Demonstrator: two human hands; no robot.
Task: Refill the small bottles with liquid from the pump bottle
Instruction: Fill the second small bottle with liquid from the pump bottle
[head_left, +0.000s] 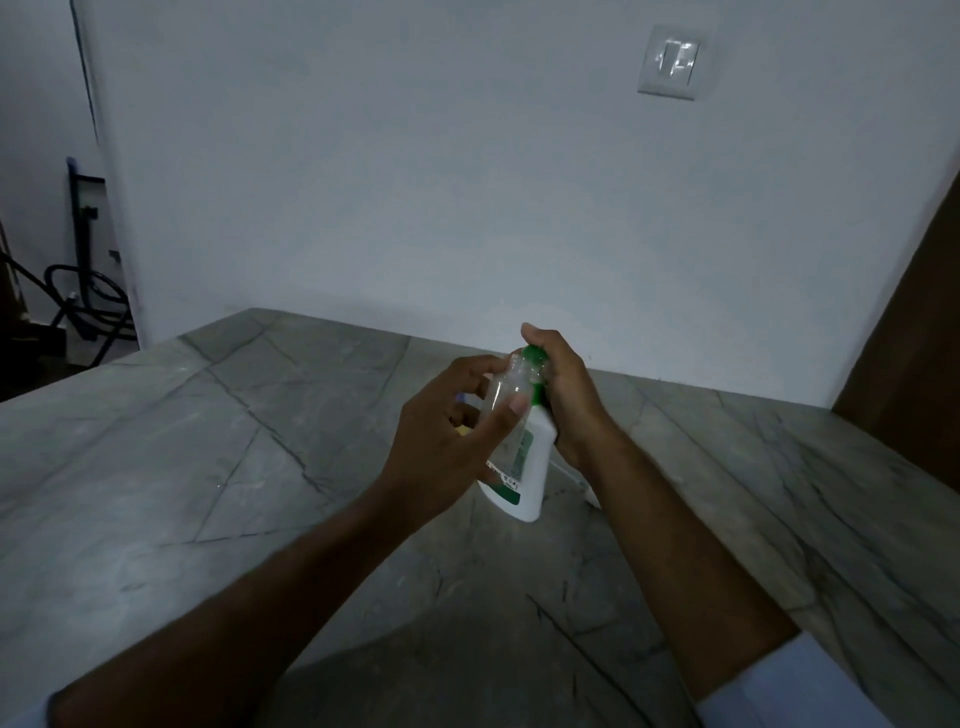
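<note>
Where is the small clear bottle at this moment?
In the head view, just right of centre, the small clear bottle is held by the left hand above the stone counter, its mouth beside the pump bottle's green top.

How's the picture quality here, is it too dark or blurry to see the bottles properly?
Head view: dim and bluish overall, with wide-angle bending at the edges. The clear small bottle in the left hand is hard to make out against the white pump bottle. The right hand covers its green top. The wall switch looks smeared.
</note>
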